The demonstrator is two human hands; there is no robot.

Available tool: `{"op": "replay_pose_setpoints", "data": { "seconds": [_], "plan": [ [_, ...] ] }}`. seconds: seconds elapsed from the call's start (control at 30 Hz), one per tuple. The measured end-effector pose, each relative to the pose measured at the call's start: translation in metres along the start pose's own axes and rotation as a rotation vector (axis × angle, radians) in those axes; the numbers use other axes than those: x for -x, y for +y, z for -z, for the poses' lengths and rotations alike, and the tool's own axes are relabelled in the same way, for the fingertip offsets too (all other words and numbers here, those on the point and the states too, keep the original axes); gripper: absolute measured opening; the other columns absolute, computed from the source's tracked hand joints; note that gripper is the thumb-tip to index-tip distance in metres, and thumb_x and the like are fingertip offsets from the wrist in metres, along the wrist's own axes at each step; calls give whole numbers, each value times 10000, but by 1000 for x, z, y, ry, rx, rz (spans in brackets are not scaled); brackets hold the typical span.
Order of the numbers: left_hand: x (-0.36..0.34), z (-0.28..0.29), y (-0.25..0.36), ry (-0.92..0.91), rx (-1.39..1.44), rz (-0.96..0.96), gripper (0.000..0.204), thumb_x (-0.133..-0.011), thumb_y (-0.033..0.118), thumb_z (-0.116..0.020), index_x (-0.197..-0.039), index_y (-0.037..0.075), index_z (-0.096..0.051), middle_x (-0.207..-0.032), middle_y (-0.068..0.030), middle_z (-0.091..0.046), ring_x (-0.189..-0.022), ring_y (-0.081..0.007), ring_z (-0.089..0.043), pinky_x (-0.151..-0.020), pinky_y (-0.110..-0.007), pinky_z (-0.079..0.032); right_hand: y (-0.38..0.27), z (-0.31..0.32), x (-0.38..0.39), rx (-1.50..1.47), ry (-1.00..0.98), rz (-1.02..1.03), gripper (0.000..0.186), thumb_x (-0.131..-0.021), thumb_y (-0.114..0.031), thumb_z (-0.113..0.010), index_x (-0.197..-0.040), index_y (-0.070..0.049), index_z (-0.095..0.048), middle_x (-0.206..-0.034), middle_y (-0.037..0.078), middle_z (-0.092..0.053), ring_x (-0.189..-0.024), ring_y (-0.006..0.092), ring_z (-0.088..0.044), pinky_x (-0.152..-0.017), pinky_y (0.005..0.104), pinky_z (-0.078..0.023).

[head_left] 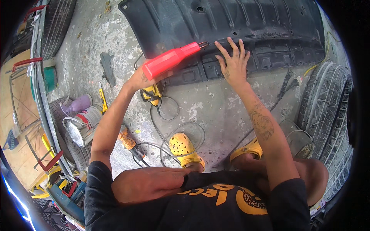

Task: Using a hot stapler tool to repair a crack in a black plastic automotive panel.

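Note:
My left hand (143, 79) is closed around a red hot stapler (167, 60), a plastic-welding gun with two thin metal prongs. Its tip points right, just over a black molded plastic car panel (175, 24) that lies on the floor ahead of me. Whether the prongs touch the panel I cannot tell. My right hand (234, 68) rests on the panel's near part with fingers spread, a little right of the prongs. Most of my left fingers are hidden behind the stapler's body.
A yellow power tool (152, 93) and its cable lie below my left hand. An orange-and-black tool (128, 140) is by my yellow clogs (182, 145). Left are a paint can (88, 122), a purple bottle (80, 103) and a yellow cutter (103, 99). Dusty tires (322, 100) stand right.

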State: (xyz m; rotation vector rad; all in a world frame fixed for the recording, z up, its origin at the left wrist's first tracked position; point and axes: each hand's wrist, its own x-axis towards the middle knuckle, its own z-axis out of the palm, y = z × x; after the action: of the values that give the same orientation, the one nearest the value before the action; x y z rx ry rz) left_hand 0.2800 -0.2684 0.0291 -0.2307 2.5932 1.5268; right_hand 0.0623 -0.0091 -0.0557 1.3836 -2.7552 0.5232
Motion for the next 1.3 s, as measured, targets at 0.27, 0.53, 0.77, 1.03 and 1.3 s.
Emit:
{"op": "replay_pose_setpoints", "data": {
  "seconds": [0.27, 0.53, 0.77, 1.03, 1.3],
  "plan": [
    [0, 1, 0, 0, -123, -49, 358, -922, 245, -733, -1217, 58, -657, -1084, -154, -719, -1007, -339, -687, -891, -394, -526, -1, -1, -2, 45, -9, 13, 522, -1004, -409, -581, -1496, -470, -416, -1604, 32, -266, -1513, 388, -150, -1082, 789, -253],
    [1, -1, -12, 0, -170, -41, 356, -908, 230, -742, -1218, 71, -667, -1114, -153, -716, -1042, -336, -671, -915, -395, -511, -3, -3, -2, 45, 5, 17, 515, -1005, -409, -581, -1495, -455, -426, -1603, 35, -269, -1509, 384, -156, -1092, 778, -250],
    [10, 1, 10, 88, 28, 102, 362, -899, 226, -791, -1199, 55, -683, -1075, -60, -724, -1017, -174, -673, -903, -336, -511, 3, 0, 1, 35, 24, 9, 522, -997, -416, -585, -1493, -458, -427, -1593, 49, -291, -1499, 394, -172, -1080, 792, -241],
    [53, 10, 48, 232, 402, 417, 207, -902, 159, -788, -1026, 42, -670, -748, 22, -587, -608, -58, -516, -521, -247, -396, 6, 31, -5, -221, 219, 91, 462, -914, -230, -695, -1367, -239, -602, -1367, 106, -531, -1260, 360, -478, -1055, 538, -379],
    [79, 8, 66, 263, 349, 395, 250, -898, 227, -793, -1036, 61, -666, -737, 32, -564, -558, -55, -481, -477, -254, -376, 81, 41, 1, -387, 33, -17, 142, -860, -8, -716, -995, 15, -757, -928, 186, -681, -831, 317, -690, -729, 407, -542]
  ]
}}
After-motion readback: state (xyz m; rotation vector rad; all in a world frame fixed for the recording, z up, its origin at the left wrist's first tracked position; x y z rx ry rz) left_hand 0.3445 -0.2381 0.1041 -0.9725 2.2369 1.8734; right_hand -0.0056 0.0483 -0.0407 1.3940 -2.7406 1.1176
